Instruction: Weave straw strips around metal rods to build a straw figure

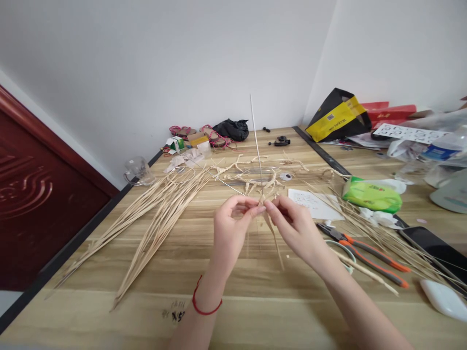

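Observation:
Both hands meet over the middle of the wooden table. My left hand (235, 226), with a red string round its wrist, pinches a pale woven strip piece (261, 198) between thumb and fingers. My right hand (292, 221) is closed on the same piece from the other side. A thin straight rod (255, 131) rises from between the fingertips, nearly upright. Loose ends of a pale strip (278, 245) hang below the hands. Just behind them, twisted pale woven pieces (268, 183) lie on the table.
Long pale strips (164, 214) lie in bundles at the left, near a glass mug (139, 171). To the right are paper (314, 204), orange-handled pliers (372, 255), a green tissue pack (372, 194), a black phone (438, 253) and a white case (443, 297). A black-yellow bag (337, 116) stands behind.

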The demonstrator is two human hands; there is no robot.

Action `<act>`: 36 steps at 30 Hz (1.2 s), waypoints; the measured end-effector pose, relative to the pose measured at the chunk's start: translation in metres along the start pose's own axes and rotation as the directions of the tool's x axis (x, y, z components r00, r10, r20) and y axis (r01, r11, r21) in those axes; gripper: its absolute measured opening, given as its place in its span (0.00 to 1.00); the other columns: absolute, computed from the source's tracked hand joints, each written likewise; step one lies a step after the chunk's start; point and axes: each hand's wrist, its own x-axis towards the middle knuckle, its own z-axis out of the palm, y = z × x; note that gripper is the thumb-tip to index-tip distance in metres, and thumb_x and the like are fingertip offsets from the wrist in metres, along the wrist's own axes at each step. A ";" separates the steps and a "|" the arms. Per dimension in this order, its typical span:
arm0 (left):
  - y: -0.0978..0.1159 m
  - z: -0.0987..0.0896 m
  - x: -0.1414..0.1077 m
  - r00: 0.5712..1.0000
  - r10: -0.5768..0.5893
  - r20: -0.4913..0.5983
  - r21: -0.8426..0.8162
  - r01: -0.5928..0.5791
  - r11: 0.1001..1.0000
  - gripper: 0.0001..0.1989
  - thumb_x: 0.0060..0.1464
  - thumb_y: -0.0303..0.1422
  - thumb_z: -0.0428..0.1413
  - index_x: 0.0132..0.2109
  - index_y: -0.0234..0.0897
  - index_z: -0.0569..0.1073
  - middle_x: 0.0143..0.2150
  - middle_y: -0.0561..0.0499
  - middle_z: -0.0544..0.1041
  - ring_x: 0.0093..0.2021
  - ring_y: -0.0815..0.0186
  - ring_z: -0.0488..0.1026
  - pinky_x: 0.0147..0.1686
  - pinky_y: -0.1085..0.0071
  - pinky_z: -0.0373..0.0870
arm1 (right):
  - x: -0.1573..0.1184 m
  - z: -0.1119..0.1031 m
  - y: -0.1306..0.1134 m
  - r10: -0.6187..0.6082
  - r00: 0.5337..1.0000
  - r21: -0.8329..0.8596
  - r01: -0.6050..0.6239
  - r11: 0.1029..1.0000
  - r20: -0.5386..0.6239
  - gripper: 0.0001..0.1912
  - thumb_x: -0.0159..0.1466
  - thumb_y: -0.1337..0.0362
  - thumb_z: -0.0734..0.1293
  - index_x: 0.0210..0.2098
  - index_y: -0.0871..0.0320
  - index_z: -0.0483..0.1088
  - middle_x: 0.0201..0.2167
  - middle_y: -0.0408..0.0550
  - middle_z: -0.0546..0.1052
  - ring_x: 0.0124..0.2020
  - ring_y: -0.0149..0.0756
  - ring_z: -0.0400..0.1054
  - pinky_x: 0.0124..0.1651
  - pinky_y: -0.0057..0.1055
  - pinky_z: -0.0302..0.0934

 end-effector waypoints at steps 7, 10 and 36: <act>-0.010 -0.005 0.011 0.989 -0.133 0.066 -0.143 0.141 0.980 0.06 0.42 0.31 0.66 0.29 0.35 0.77 0.29 0.49 0.80 0.31 0.66 0.77 0.34 0.70 0.75 | -0.003 -0.001 -0.002 -0.050 0.998 -0.097 0.053 0.994 0.031 0.11 0.69 0.57 0.58 0.33 0.55 0.61 0.24 0.43 0.71 0.23 0.32 0.62 0.28 0.29 0.53; -0.014 -0.007 0.013 0.984 -0.143 0.108 -0.141 0.158 0.977 0.06 0.44 0.32 0.65 0.30 0.34 0.77 0.29 0.50 0.80 0.31 0.67 0.76 0.35 0.70 0.74 | -0.003 0.001 -0.001 -0.050 0.998 -0.107 0.054 0.993 0.045 0.10 0.69 0.57 0.58 0.34 0.55 0.62 0.26 0.45 0.72 0.24 0.33 0.64 0.28 0.29 0.54; -0.008 0.008 0.002 0.986 -0.154 0.062 -0.251 0.165 0.954 0.07 0.47 0.33 0.62 0.32 0.34 0.75 0.28 0.52 0.77 0.30 0.70 0.74 0.36 0.71 0.74 | -0.003 0.008 0.001 -0.007 0.995 -0.005 0.006 1.000 -0.103 0.14 0.67 0.53 0.61 0.29 0.55 0.62 0.24 0.44 0.73 0.22 0.31 0.64 0.25 0.28 0.52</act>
